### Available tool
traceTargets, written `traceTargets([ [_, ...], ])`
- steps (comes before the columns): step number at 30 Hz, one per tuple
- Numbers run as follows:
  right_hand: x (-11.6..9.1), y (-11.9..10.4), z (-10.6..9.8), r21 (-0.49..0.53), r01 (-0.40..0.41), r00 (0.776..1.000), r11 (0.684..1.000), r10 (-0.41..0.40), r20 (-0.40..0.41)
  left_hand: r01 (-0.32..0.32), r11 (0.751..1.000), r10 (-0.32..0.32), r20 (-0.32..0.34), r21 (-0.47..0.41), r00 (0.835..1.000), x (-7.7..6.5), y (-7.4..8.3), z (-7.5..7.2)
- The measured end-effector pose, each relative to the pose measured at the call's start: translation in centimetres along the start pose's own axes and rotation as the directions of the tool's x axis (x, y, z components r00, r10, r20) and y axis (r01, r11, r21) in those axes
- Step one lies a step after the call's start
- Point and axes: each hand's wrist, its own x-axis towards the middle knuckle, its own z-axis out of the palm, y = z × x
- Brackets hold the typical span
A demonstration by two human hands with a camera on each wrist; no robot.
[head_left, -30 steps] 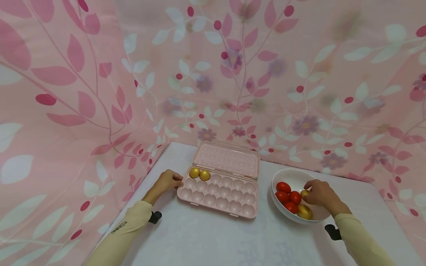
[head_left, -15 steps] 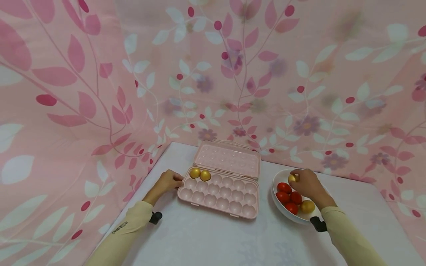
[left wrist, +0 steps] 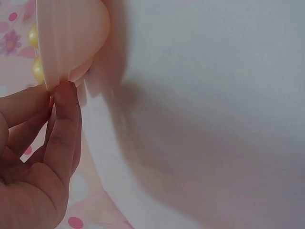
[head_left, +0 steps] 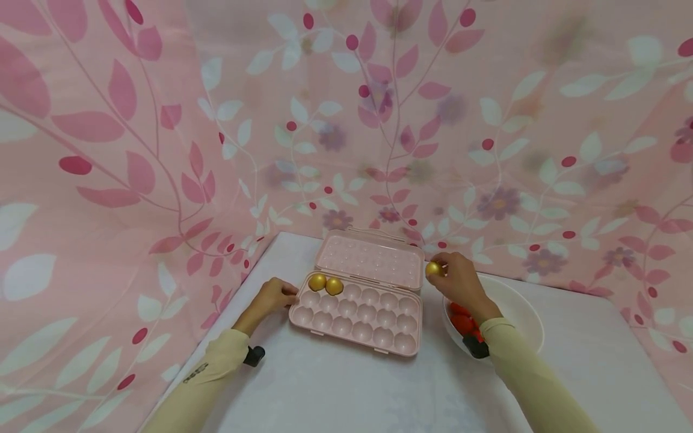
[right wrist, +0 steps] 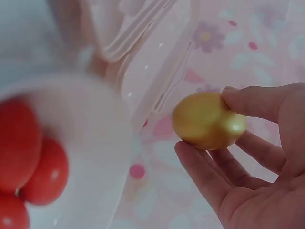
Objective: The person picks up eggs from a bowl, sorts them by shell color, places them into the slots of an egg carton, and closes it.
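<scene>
My right hand (head_left: 461,282) holds a golden egg (right wrist: 208,120) between thumb and fingers, up beside the right end of the open pink egg box (head_left: 354,325). With thumb and fingers, my left hand (head_left: 274,295) pinches the rim at the box's left end; the left wrist view shows the fingertips (left wrist: 66,98) on that rim. Two golden eggs (head_left: 325,284) sit side by side in the back-left cups, and the other cups are bare. Under my right forearm stands a white bowl (head_left: 527,305) with several red eggs (right wrist: 45,171), partly hidden in the head view.
The box's lid (head_left: 369,260) lies folded back behind the cups, close to the pink floral curtain (head_left: 390,120). A white cloth covers the table (head_left: 346,391). Black wrist cameras (head_left: 254,355) hang under both forearms.
My right hand has lifted the golden egg out of the bowl and carried it left toward the egg box. The left hand has stayed at the box's rim.
</scene>
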Motion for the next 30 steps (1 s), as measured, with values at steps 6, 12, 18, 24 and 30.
traceTargets([
  [6,1.6,-2.7,2.9,0.103,0.033,0.999,0.994,-0.036,0.033,0.008,1.0,-0.008,-0.003,-0.018,1.0,-0.4,-0.4,-0.2],
  [12,3.1,-5.0,5.9,0.189,0.05,0.997,0.981,-0.061,0.054,-0.022,1.0,0.022,0.01,-0.001,1.0,0.2,-0.4,-0.3],
  [18,3.4,-6.4,8.8,0.232,0.035,0.994,0.972,-0.059,0.096,-0.016,1.0,0.016,0.01,0.015,1.0,0.5,-0.2,0.1],
  [24,3.3,-7.0,11.5,0.254,0.007,0.99,0.967,-0.043,0.137,0.008,1.0,-0.008,0.012,0.023,1.0,0.3,-0.2,0.3],
  [30,3.8,-7.1,13.0,0.255,-0.001,0.991,0.967,-0.033,0.132,0.022,1.0,-0.022,0.013,0.017,1.0,0.4,0.0,0.1],
])
